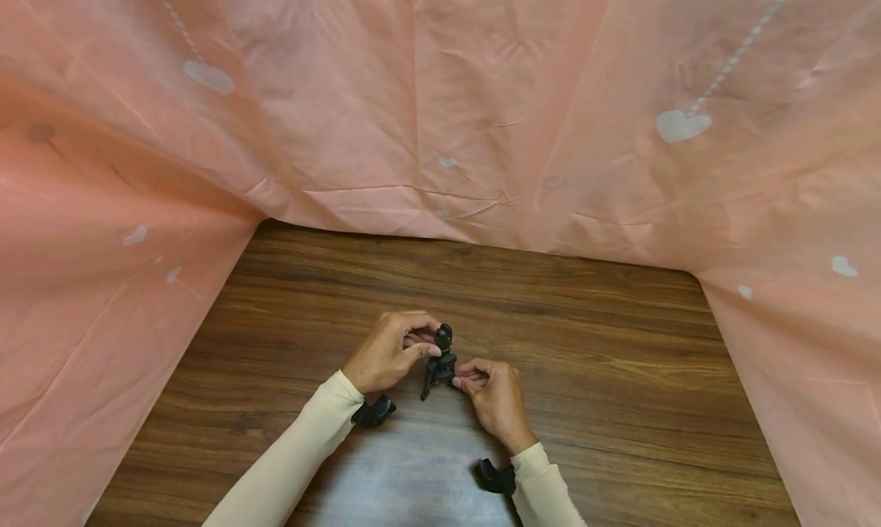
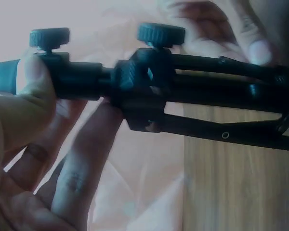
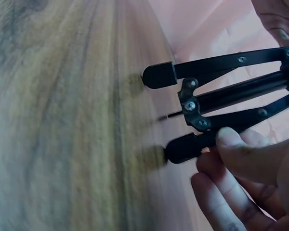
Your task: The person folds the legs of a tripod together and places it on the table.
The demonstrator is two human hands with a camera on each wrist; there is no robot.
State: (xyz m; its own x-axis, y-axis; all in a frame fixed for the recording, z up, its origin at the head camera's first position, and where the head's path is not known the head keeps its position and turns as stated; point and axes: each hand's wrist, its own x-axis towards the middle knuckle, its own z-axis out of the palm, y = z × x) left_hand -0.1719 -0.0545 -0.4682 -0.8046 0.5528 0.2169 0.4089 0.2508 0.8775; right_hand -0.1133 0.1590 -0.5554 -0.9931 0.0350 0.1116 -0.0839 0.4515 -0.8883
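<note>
A small black tripod (image 1: 443,365) stands between the two hands over the wooden table. My left hand (image 1: 388,351) pinches its upper end between thumb and fingers. Two ridged knobs (image 2: 161,34) show along the tripod's upper part in the left wrist view. Lower down, my right hand (image 1: 499,401) pinches one leg just above its rubber foot (image 3: 183,148). Another foot (image 3: 159,76) is near the tabletop in the right wrist view, with the legs only partly spread around the centre column (image 3: 243,91). Whether the feet touch the wood I cannot tell.
The brown wooden table (image 1: 606,336) spreads under both hands. Pink sheeting (image 1: 482,114) with pale hearts hangs along its back and both sides. Black wrist devices (image 1: 375,411) sit at both cuffs, close above the tabletop.
</note>
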